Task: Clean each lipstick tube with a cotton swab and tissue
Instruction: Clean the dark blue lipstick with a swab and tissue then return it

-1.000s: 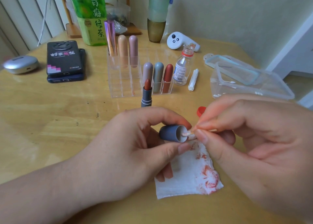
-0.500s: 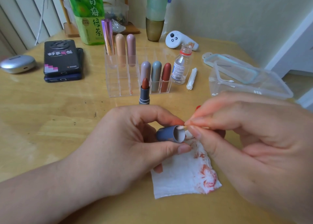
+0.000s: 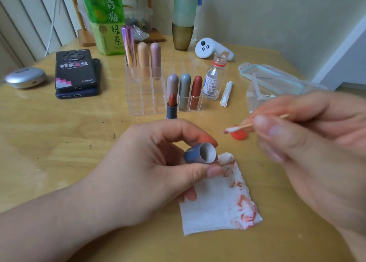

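Observation:
My left hand (image 3: 142, 174) grips a blue lipstick cap (image 3: 199, 153) between thumb and forefinger, its open mouth turned to the right. My right hand (image 3: 309, 149) pinches a cotton swab (image 3: 237, 127) by its wooden stick, the stained tip held clear of the cap, up and to its right. A white tissue (image 3: 217, 204) smeared with red lies on the table under both hands. The uncapped lipstick (image 3: 172, 108) stands upright behind my left hand. Several capped lipsticks (image 3: 185, 90) stand in a clear organizer (image 3: 146, 103).
A small glass bottle (image 3: 213, 77) stands open beside wrapped swabs (image 3: 226, 93); its red cap (image 3: 239, 136) lies by my right hand. A clear plastic box (image 3: 277, 83) sits at the right. Two stacked phones (image 3: 76, 73), a silver case (image 3: 24, 77), a green tea bottle (image 3: 105, 18) and a white controller (image 3: 212, 49) stand further back.
My right hand has pulled the swab out of the cap and lifted it up and to the right. My left hand keeps holding the cap, its mouth now tilted more toward me.

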A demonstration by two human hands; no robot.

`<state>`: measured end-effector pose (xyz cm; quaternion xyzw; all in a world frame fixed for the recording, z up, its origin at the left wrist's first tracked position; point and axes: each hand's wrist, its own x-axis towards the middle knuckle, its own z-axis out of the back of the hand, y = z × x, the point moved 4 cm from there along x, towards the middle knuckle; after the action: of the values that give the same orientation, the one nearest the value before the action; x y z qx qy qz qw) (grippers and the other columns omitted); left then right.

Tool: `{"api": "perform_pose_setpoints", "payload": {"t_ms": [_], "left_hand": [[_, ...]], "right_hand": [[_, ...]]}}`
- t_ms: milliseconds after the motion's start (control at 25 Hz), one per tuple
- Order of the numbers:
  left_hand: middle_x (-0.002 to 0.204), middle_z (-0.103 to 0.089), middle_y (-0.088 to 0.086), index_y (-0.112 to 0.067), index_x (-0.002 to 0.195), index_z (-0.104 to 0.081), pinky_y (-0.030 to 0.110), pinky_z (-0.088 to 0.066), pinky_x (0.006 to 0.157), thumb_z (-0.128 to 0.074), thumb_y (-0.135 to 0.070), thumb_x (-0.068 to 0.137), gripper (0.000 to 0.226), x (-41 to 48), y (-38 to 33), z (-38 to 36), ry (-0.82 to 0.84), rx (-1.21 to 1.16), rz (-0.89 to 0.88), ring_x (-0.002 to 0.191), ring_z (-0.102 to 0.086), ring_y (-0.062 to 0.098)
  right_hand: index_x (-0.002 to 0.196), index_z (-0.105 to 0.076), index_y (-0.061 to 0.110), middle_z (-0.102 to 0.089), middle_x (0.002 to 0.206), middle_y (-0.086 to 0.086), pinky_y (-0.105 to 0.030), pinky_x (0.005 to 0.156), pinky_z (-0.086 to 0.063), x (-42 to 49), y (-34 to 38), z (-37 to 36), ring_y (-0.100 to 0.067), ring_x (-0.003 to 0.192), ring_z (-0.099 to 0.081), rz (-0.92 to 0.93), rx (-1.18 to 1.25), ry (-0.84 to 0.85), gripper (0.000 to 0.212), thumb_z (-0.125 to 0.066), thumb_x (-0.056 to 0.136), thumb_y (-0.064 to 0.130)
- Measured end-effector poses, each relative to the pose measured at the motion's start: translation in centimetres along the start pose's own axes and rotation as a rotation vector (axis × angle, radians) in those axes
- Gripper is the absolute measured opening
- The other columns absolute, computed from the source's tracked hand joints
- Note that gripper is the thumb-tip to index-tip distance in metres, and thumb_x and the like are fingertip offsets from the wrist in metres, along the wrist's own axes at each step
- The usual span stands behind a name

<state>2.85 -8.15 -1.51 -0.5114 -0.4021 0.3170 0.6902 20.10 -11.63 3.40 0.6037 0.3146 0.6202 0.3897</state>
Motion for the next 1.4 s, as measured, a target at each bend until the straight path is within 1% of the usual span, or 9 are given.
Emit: {"api": "perform_pose_setpoints", "payload": {"t_ms": [120,240,400,480,600,720,1040,1280,1400], "left_hand": [[0.069,-0.070,0.007,-0.024,0.099,-0.069,0.025,-0.048,0.039,-0.090,-0.026,0.064,0.041,0.6,-1.7,1.4,-0.050,0.029,-0.170,0.037,-0.057,0.020],[0.044,-0.052,0.000,-0.006,0.084,-0.049,0.013,-0.033,0.035,-0.081,-0.060,0.061,0.067,2.8,-2.1,6.0,-0.386,0.022,-0.157,0.026,-0.039,0.011],[0.061,-0.052,-0.005,-0.029,0.082,-0.052,0.019,-0.033,0.041,-0.055,-0.059,0.093,0.032,3.6,-2.2,8.5,-0.500,0.080,-0.267,0.044,-0.043,0.004],[0.062,-0.057,-0.003,-0.031,0.075,-0.057,0.022,-0.034,0.045,-0.058,-0.053,0.093,0.028,3.3,-2.4,8.0,-0.483,0.351,-0.282,0.045,-0.045,0.005],[0.063,-0.064,-0.008,-0.026,0.072,-0.063,0.022,-0.040,0.049,-0.062,-0.047,0.087,0.026,3.7,-0.4,7.2,-0.283,0.825,0.038,0.057,-0.056,0.006],[0.075,-0.062,-0.015,-0.033,0.081,-0.062,0.022,-0.045,0.057,-0.064,-0.051,0.086,0.018,3.7,1.0,6.4,-0.074,1.029,0.265,0.067,-0.055,0.002],[0.084,-0.060,-0.016,-0.034,0.085,-0.061,0.026,-0.049,0.066,-0.067,-0.059,0.078,0.027,3.8,2.2,5.7,-0.068,1.052,0.288,0.073,-0.053,0.001],[0.098,-0.054,-0.019,-0.041,0.101,-0.060,0.027,-0.047,0.071,-0.058,-0.078,0.063,0.053,3.6,1.9,5.3,-0.147,0.979,0.223,0.082,-0.054,0.002],[0.096,-0.053,-0.017,-0.040,0.095,-0.059,0.025,-0.041,0.075,-0.062,-0.072,0.066,0.044,3.9,2.3,4.7,-0.150,0.924,0.173,0.092,-0.052,0.009]], "right_hand": [[0.060,-0.069,0.014,-0.067,0.066,-0.013,-0.020,0.044,-0.032,0.5,-2.4,1.7,-0.013,0.047,-0.044,-0.195,0.284,-0.178,0.009,-0.072,0.068,0.016],[0.060,-0.066,0.010,-0.065,0.068,-0.016,-0.020,0.041,-0.029,0.6,-4.2,2.4,-0.014,0.050,-0.040,-0.379,0.294,-0.261,0.010,-0.068,0.069,0.011],[0.062,-0.066,0.007,-0.064,0.068,-0.019,-0.021,0.041,-0.026,0.3,-4.4,1.8,-0.014,0.050,-0.042,-0.409,0.287,-0.257,0.008,-0.069,0.069,0.011],[0.059,-0.066,0.010,-0.064,0.068,-0.018,-0.021,0.040,-0.027,0.3,-4.1,1.6,-0.014,0.049,-0.043,-0.410,0.297,-0.245,0.008,-0.070,0.066,0.013],[0.065,-0.065,0.009,-0.059,0.067,-0.012,-0.020,0.040,-0.030,0.3,-4.5,1.6,-0.014,0.051,-0.042,-0.462,0.355,-0.236,0.012,-0.074,0.061,0.017],[0.072,-0.063,0.005,-0.054,0.066,-0.009,-0.020,0.040,-0.032,0.2,-5.1,1.6,-0.014,0.053,-0.039,-0.528,0.389,-0.240,0.018,-0.074,0.062,0.015],[0.070,-0.070,0.005,-0.062,0.069,-0.010,-0.021,0.042,-0.036,0.0,-5.5,0.8,-0.012,0.055,-0.046,-0.576,0.428,-0.238,0.017,-0.075,0.056,0.013],[0.070,-0.075,0.006,-0.064,0.070,-0.009,-0.020,0.043,-0.037,-0.1,-5.2,0.4,-0.012,0.056,-0.047,-0.593,0.457,-0.220,0.017,-0.074,0.055,0.012],[0.072,-0.076,0.006,-0.064,0.070,-0.010,-0.020,0.044,-0.037,-0.2,-5.2,0.1,-0.011,0.056,-0.048,-0.596,0.459,-0.191,0.016,-0.073,0.056,0.010]]}}
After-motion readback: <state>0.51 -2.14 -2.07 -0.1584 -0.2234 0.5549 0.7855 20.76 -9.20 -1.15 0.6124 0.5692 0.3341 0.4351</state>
